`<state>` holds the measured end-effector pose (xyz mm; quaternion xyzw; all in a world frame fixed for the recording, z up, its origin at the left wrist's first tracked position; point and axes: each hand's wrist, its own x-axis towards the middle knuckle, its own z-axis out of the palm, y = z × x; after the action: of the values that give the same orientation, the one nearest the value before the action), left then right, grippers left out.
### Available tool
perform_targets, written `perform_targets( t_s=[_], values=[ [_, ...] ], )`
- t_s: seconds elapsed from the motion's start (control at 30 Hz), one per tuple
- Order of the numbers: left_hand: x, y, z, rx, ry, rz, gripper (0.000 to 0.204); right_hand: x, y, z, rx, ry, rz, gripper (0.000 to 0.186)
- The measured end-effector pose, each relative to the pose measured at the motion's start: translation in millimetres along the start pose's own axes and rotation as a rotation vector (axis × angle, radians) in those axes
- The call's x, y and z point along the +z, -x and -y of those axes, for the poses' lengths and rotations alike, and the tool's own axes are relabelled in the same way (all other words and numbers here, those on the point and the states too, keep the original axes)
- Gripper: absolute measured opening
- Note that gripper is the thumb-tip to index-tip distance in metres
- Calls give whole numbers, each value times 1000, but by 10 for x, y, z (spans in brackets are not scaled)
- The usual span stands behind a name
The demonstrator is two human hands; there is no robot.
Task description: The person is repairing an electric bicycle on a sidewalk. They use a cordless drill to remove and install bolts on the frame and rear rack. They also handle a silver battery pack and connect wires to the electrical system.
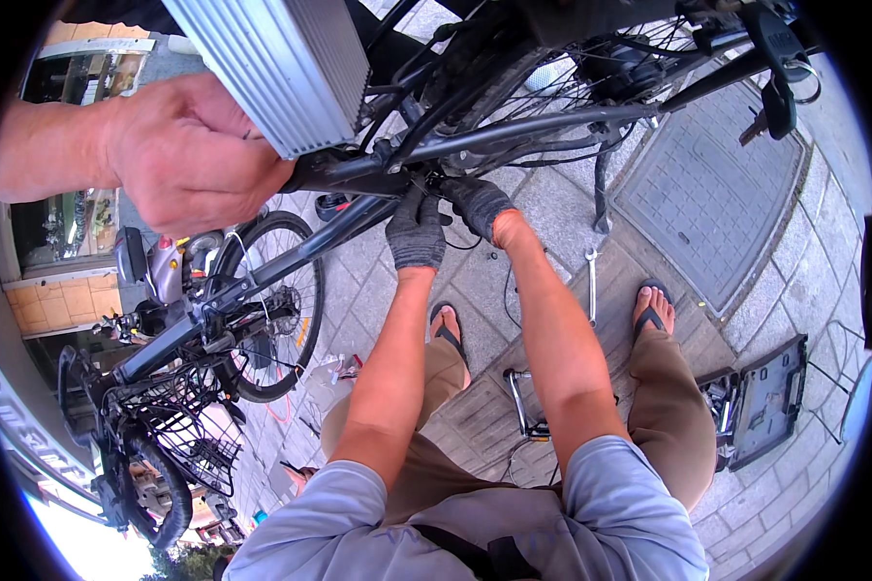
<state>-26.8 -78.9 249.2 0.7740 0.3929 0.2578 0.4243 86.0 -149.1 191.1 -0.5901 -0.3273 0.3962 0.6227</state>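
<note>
My gloved left hand (pixel 417 232) and gloved right hand (pixel 475 205) meet at a junction under the black bicycle frame (pixel 491 132), fingers bent around small dark parts and cables that I cannot make out clearly. A thin black cable (pixel 465 245) hangs below them. Above and to the left, another person's bare hand (pixel 189 155) is at the lower end of a ribbed silver metal case (pixel 276 68), beside the frame. The spoked rear wheel (pixel 591 68) is at the top.
An open tool case (pixel 765 407), a wrench (pixel 592 286) and a crank arm (pixel 521 407) lie on the paving near my sandalled feet. A metal cover (pixel 707 194) is set in the ground at right. The front wheel (pixel 300 320) and wire basket (pixel 170 431) are at left.
</note>
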Motion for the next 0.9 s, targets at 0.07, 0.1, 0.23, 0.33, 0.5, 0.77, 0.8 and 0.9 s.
perform_targets(
  t_s=[0.07, 0.1, 0.23, 0.33, 0.5, 0.77, 0.8, 0.9],
  values=[
    [4, -1, 16, 7, 5, 17, 39, 8, -24, -145, -73, 32, -37, 36],
    [-20, 2, 18, 8, 5, 22, 40, 16, -9, -137, -48, 8, -32, 36],
    [-137, -9, 42, -2, -60, 106, 43, -32, -26, -77, 45, -59, 10, 33],
    [-163, -46, 139, -26, 6, 138, 45, -124, -54, 63, 55, 68, 42, 28],
    [-158, -28, 133, -82, 89, 139, 48, -186, 20, 288, 183, -232, 10, 28],
    [-202, 8, 68, -37, -23, 145, 47, -138, -258, 226, 9, 618, -6, 40],
    [-216, 9, 68, -40, -41, 148, 47, -172, -198, 437, 167, 508, 1, 44],
    [-216, -4, -29, -62, -64, 196, 49, -150, -169, 439, 192, 508, -113, 44]
  ],
)
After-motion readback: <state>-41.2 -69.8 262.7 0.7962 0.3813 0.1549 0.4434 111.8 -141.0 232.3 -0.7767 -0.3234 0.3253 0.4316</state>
